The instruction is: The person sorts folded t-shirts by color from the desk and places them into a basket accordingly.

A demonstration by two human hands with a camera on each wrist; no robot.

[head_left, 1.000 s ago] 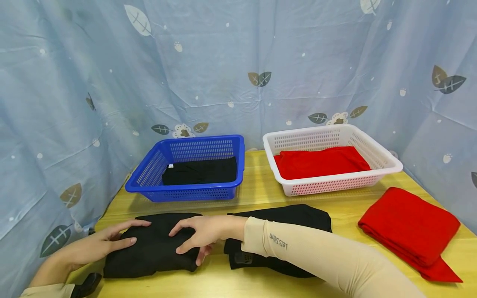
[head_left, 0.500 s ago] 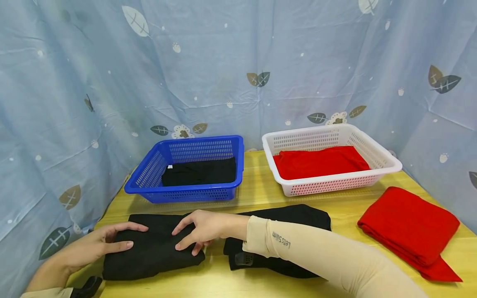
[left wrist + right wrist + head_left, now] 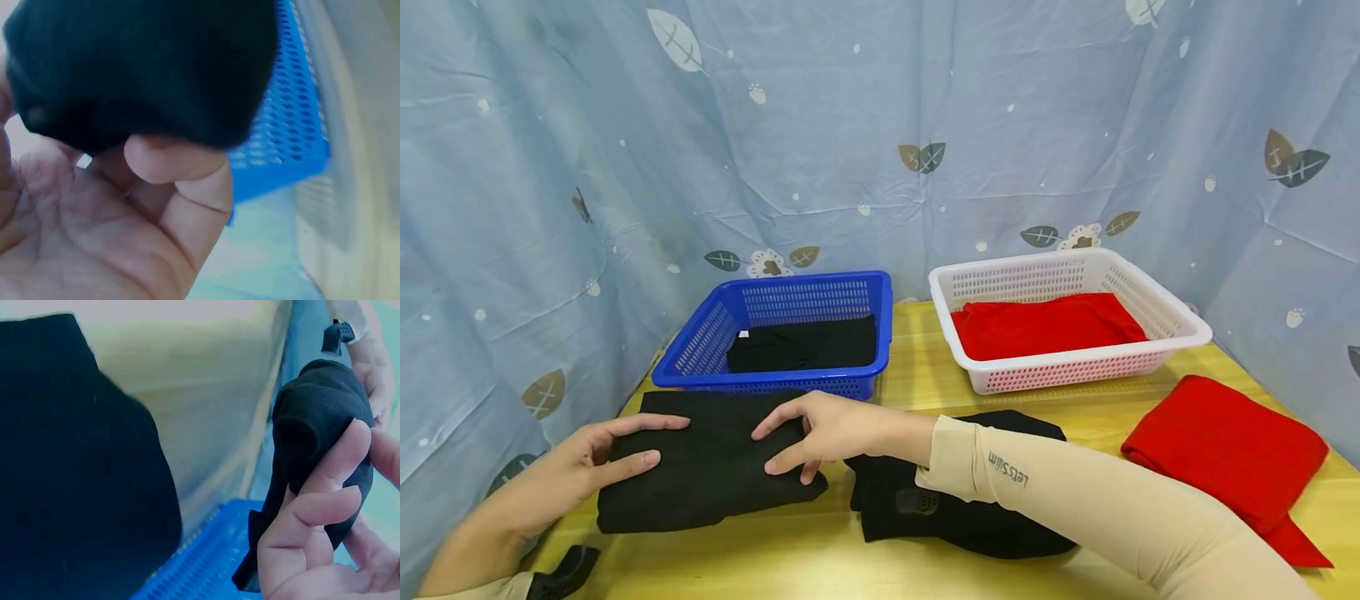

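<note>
Between my two hands a folded black garment (image 3: 711, 475) hangs just above the table, in front of the blue basket. My left hand (image 3: 583, 458) grips its left edge, thumb on top; the left wrist view shows fingers curled beneath the dark cloth (image 3: 144, 69). At the right end, my right hand (image 3: 835, 429) pinches the same garment, and in the right wrist view its fingers (image 3: 312, 519) wrap the folded side. A second black garment (image 3: 977, 521) lies on the table, partly covered by my right forearm.
The blue basket (image 3: 775, 379) at the back left contains a folded black garment (image 3: 805, 346). At the back right, a white basket (image 3: 1078, 362) contains a red garment (image 3: 1048, 325). Another folded red garment (image 3: 1225, 454) lies near the table's right edge. A patterned curtain (image 3: 850, 125) borders the table.
Both hands have taken a firmer hold of the black garment and raised it off the table, a little toward the blue basket. Baskets and red garments have stayed in place.
</note>
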